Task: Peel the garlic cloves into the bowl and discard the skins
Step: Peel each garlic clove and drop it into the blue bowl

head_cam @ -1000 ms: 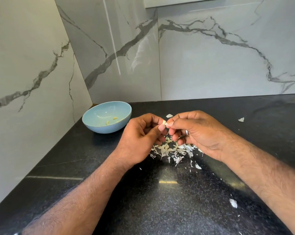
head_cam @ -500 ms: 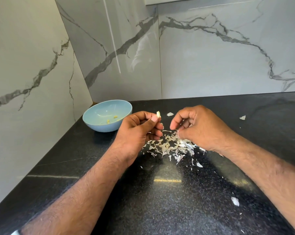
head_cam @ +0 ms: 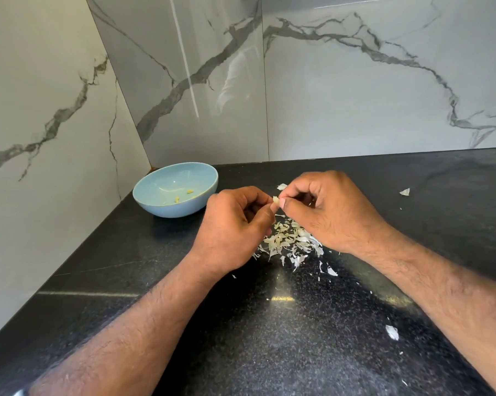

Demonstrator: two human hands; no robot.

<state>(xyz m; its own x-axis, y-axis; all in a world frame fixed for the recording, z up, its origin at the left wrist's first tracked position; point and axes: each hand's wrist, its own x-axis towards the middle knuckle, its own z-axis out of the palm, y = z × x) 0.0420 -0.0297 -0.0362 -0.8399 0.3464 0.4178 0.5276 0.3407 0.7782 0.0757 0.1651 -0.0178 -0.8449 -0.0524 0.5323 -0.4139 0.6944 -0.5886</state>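
Your two hands meet at the centre of the frame over the dark surface (head_cam: 269, 338). Your left hand (head_cam: 235, 224) pinches a small pale garlic clove (head_cam: 275, 199) at its fingertips, fingers curled in around it. Your right hand (head_cam: 326, 210) comes in from the right, thumb and forefinger closed together at the same clove, apparently nipping at its skin; how much skin is left on it is too small to tell.

Directly below your hands lies a heap of papery skins (head_cam: 289, 244), with stray flakes scattered lower right and one far right near the wall. The blue bowl (head_cam: 155, 207) sits at centre left, in the corner where the marble walls meet, well apart from the heap. It holds a few small yellowish pieces (head_cam: 184, 195), most likely cloves already peeled.

By my reading, you are mid-peel on one clove. The next move calls for stripping the last skin with your right hand, letting it fall onto the heap, then carrying the bare clove left and up to the bowl. Mind the clove's size: it could slip and drop among the skins.
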